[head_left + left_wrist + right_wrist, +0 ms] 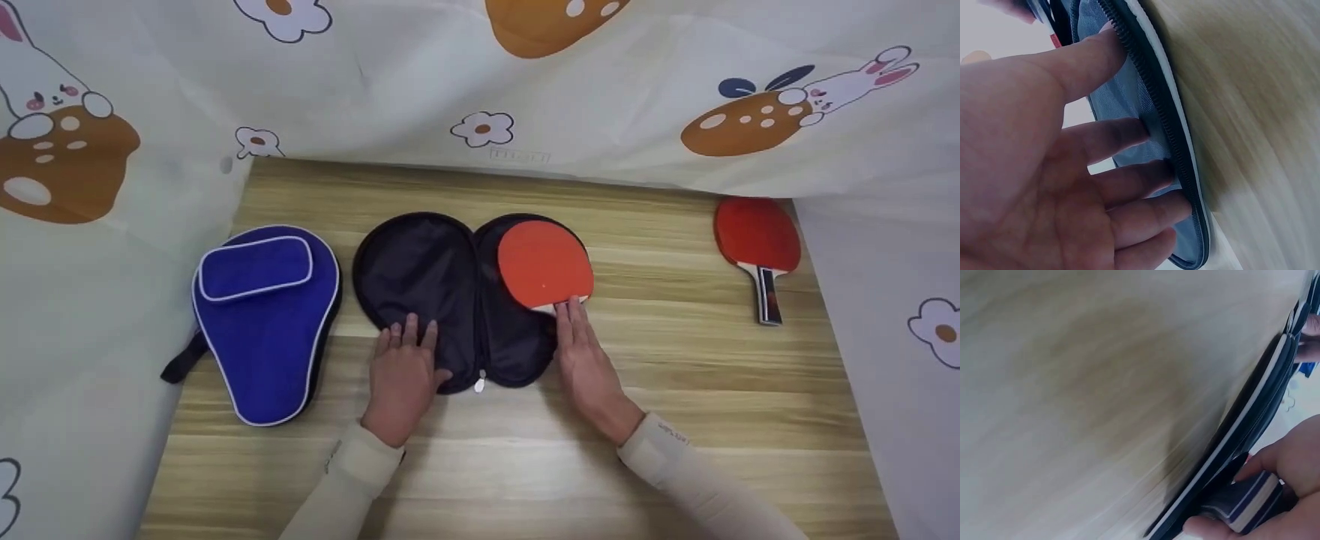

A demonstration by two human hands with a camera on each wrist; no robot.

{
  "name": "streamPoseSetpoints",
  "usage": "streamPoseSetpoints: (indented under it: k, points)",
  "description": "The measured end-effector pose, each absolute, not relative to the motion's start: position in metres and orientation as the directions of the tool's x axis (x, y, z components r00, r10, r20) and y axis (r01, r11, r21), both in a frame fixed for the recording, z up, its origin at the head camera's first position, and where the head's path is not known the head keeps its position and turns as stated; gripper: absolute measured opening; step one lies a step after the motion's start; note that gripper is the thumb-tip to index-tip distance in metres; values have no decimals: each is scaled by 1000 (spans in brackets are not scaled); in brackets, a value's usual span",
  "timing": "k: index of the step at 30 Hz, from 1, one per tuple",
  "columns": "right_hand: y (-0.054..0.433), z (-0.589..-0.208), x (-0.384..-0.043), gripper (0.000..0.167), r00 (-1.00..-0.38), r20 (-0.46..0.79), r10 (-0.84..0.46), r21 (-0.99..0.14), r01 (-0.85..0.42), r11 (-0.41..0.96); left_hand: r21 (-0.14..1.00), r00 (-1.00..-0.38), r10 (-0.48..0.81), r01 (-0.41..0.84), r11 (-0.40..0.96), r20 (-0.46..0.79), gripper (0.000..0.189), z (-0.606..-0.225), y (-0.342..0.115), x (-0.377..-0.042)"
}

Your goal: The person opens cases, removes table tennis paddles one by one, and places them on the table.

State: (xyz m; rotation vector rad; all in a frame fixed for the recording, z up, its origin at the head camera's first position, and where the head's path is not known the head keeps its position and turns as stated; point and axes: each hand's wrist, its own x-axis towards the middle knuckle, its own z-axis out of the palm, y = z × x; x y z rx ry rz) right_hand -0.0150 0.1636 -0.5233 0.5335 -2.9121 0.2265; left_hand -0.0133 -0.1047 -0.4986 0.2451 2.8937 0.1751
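Note:
An unzipped paddle case (416, 262) lies spread flat on the table, its black lining facing up. My left hand (401, 382) rests on the lower part of the left half with fingers spread; the left wrist view shows its fingertips against the lining beside the zipper (1157, 101). Over the right half is a red table tennis paddle (546, 262), blade pointing away from me. My right hand (592, 371) grips its handle (1255, 500), thumb on one side and fingers on the other. In the head view that hand mostly hides the handle.
A blue paddle case (270, 337) with white piping and a small pocket lies on the left. Another red paddle (757, 236) lies at the far right near the edge of the wooden table (675, 465). Printed cloth (600, 112) hangs behind and along both sides.

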Motion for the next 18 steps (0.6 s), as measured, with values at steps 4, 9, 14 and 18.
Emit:
streamPoseSetpoints:
  k: [4,9,14,18]
  points:
    - [173,-525,-16,55,-906,262,-332,-202,-388,899,134,-960,182,156,979,-213,74,-498,-105,-13]
    - [182,-527,-19,52,-868,369,-333,-220,-430,876,137,-959,181,153,979,-218,75,-497,-104,-14]
    - [189,-523,-24,51,-819,461,-342,-163,-457,875,133,-963,179,154,979,-200,74,-499,-104,-13]
    - [199,-515,-32,49,-812,500,-302,-168,-433,885,115,-965,186,166,979,-185,74,-499,-105,-12]
